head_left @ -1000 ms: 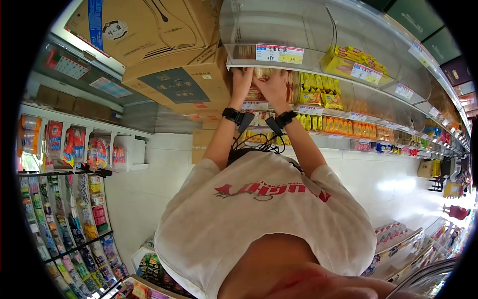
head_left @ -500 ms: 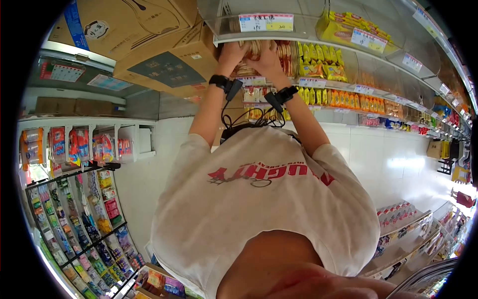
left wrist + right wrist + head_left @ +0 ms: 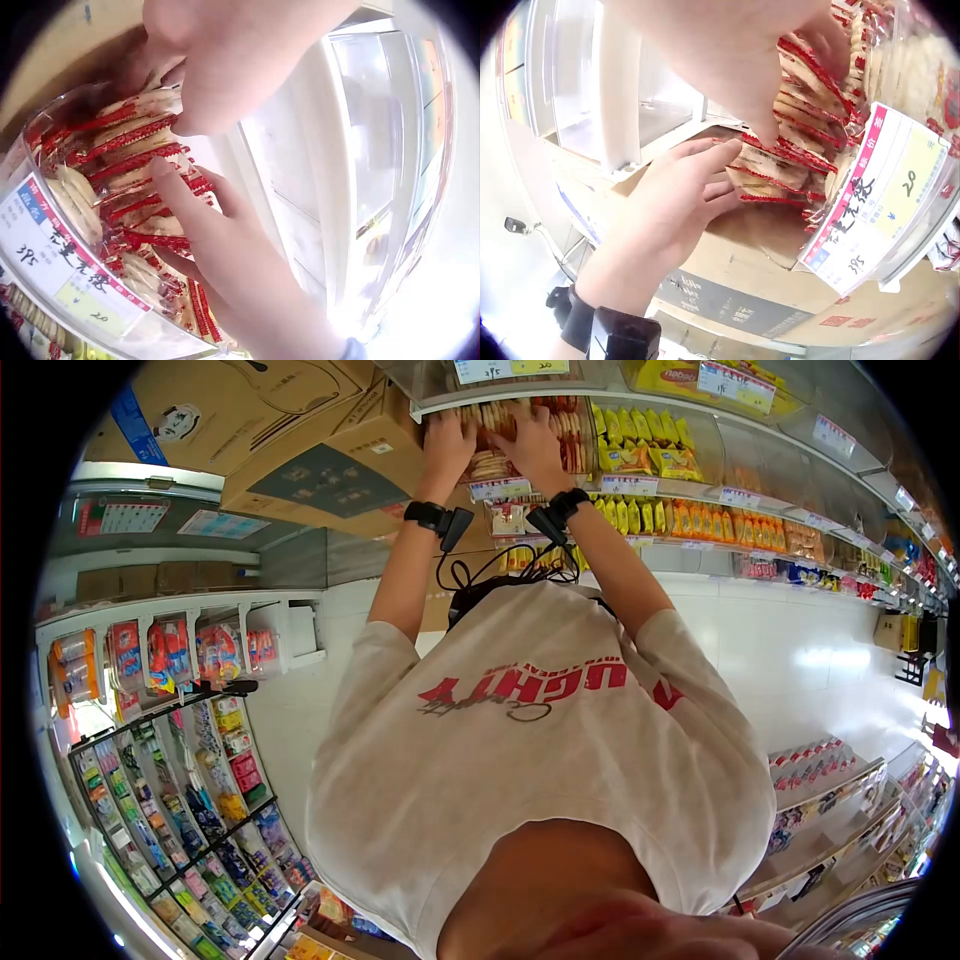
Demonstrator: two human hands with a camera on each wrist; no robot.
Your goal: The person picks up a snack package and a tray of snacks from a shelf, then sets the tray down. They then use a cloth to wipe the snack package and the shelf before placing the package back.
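Note:
Packets of flat, pale, round biscuits in clear wrappers with red crimped edges (image 3: pixel 784 154) stand in a tight row in a clear shelf bin. At the row's left end, beside a cardboard box, my left hand (image 3: pixel 448 448) touches the packets with extended fingers, seen again in the right wrist view as the left hand (image 3: pixel 656 202). My right hand (image 3: pixel 532 448) lies over the middle of the row with fingers spread, its thumb pointing toward the left hand. In the left wrist view, the right hand's fingertips (image 3: pixel 161 166) rest on the red edges. Some fingers are hidden among packets.
A price label (image 3: pixel 881 191) is fixed to the bin's front. The cardboard box (image 3: pixel 340 475) stands against the left side. Yellow snack packets (image 3: pixel 640 440) fill the neighbouring bin, and a shelf edge (image 3: pixel 500 397) runs above the hands.
The biscuit packets that were between both hands now stand in the bin's row. The hands have moved apart and spread over it, and the view has tilted, lifting the shelf in the frame.

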